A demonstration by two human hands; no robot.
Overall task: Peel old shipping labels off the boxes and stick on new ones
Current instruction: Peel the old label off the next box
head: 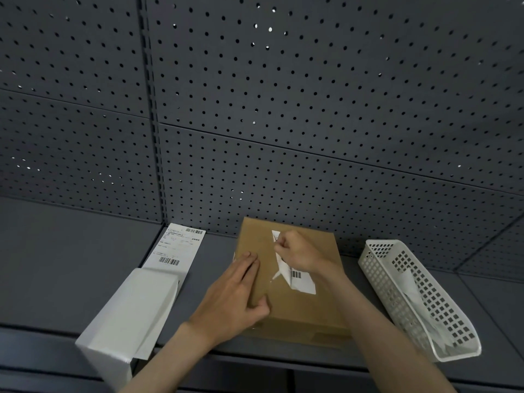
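a dark grey shelf point(71, 268) backed by perforated metal panelling point(312, 95) fills the view. the right hand point(297, 255) is closed, pinching the old shipping label point(293, 272), which is partly lifted and crumpled off the top of the brown cardboard box point(295, 304) at the middle of the shelf. the left hand point(236, 296) lies flat and open on the box's left side, pressing it down. left of the box, a white box point(124, 316) with a long printed label sheet point(178, 249) running out behind it. right of the box, a white plastic mesh basket point(377, 268) holding crumpled paper scraps point(414, 290).
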